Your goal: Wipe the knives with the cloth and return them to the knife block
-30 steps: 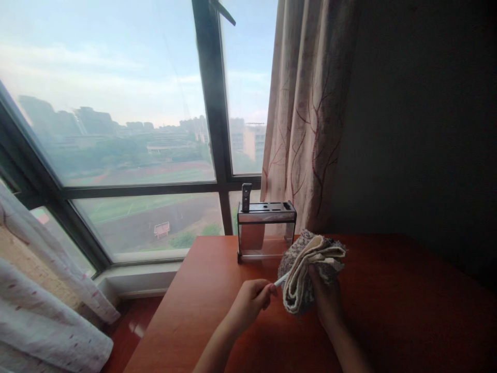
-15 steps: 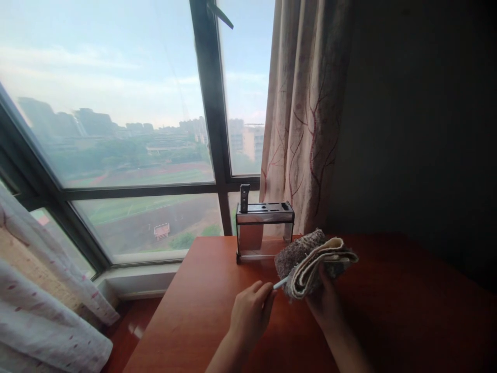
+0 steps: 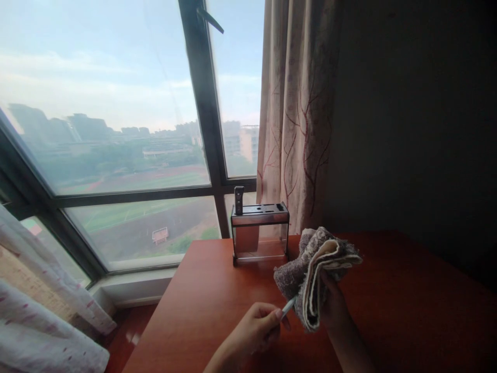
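My left hand (image 3: 259, 326) is closed around a slim pale handle (image 3: 288, 307). The handle's far end runs into a folded grey-brown cloth (image 3: 294, 274), so whatever lies inside the folds is hidden. From the right, my right hand (image 3: 333, 300) grips this thick cloth, whose cream underside shows along the folded edges. Both hands are above the table, in front of a knife block (image 3: 260, 220) with clear sides and a dark slotted top. One dark-handled knife (image 3: 238, 201) stands upright in the block's left end.
The reddish-brown wooden table (image 3: 194, 290) reaches toward the window (image 3: 128, 217). A patterned curtain (image 3: 295, 114) hangs behind the block, and a pale curtain (image 3: 42, 321) hangs at the lower left. The wall on the right is dark.
The cloth has bunched and turned, its folded edge now more upright and lower. My left hand has moved slightly right and down with the handle. The view has shifted a little.
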`<state>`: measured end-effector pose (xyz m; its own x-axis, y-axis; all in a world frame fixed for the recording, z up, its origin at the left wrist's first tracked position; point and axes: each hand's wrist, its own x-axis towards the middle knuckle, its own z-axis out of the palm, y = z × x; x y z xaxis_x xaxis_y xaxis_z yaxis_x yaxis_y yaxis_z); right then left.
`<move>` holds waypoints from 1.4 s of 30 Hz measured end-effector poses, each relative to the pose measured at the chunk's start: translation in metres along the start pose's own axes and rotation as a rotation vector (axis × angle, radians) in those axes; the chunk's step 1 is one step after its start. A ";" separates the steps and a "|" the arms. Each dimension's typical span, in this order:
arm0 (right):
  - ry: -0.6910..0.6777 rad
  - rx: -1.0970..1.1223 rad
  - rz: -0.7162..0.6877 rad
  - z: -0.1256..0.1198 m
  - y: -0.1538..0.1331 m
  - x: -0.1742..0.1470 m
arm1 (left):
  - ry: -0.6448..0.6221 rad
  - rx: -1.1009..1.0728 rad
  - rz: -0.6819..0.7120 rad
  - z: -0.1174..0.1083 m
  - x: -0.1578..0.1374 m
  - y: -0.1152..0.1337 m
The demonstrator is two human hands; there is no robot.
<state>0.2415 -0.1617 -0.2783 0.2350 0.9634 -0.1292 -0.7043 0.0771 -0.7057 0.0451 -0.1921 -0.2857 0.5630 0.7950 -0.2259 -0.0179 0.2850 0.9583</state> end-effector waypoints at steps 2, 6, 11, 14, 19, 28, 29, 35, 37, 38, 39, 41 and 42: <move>-0.010 0.040 0.069 0.007 0.000 0.000 | 0.143 0.135 0.092 -0.002 0.005 -0.003; 0.019 0.051 -0.039 0.020 0.004 0.002 | 0.436 0.707 0.344 -0.007 0.005 -0.002; 0.122 0.036 -0.043 0.023 0.012 0.006 | 0.788 1.261 0.561 -0.013 -0.004 0.004; 0.120 0.079 -0.030 0.022 0.011 0.005 | 0.748 1.259 0.577 -0.012 -0.006 0.005; 0.066 0.122 -0.056 0.019 0.001 0.006 | 0.566 1.058 0.446 -0.007 -0.006 0.012; 0.132 0.171 0.005 0.000 -0.013 0.012 | 0.245 0.449 0.148 -0.013 -0.004 0.011; 0.144 0.168 -0.001 -0.002 -0.015 0.013 | 0.224 0.412 0.122 -0.013 -0.004 0.011; 0.143 0.208 -0.078 -0.012 -0.026 0.015 | 0.242 0.314 0.125 -0.013 -0.005 0.013; 0.117 0.205 -0.104 -0.017 -0.031 0.016 | 0.269 0.277 0.156 -0.016 -0.003 0.013; 0.104 0.199 -0.114 -0.020 -0.033 0.016 | 0.285 0.260 0.173 -0.017 -0.002 0.013; 0.095 0.192 -0.122 -0.022 -0.034 0.016 | 0.302 0.250 0.190 -0.019 -0.001 0.012; 0.100 0.187 -0.124 -0.025 -0.034 0.014 | 0.333 0.260 0.222 -0.020 0.000 0.011; 0.111 0.188 -0.115 -0.024 -0.033 0.013 | 0.342 0.280 0.231 -0.021 0.000 0.011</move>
<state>0.2838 -0.1578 -0.2737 0.3858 0.9121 -0.1385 -0.7784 0.2413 -0.5795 0.0281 -0.1777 -0.2793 0.2662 0.9639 -0.0012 0.1389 -0.0372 0.9896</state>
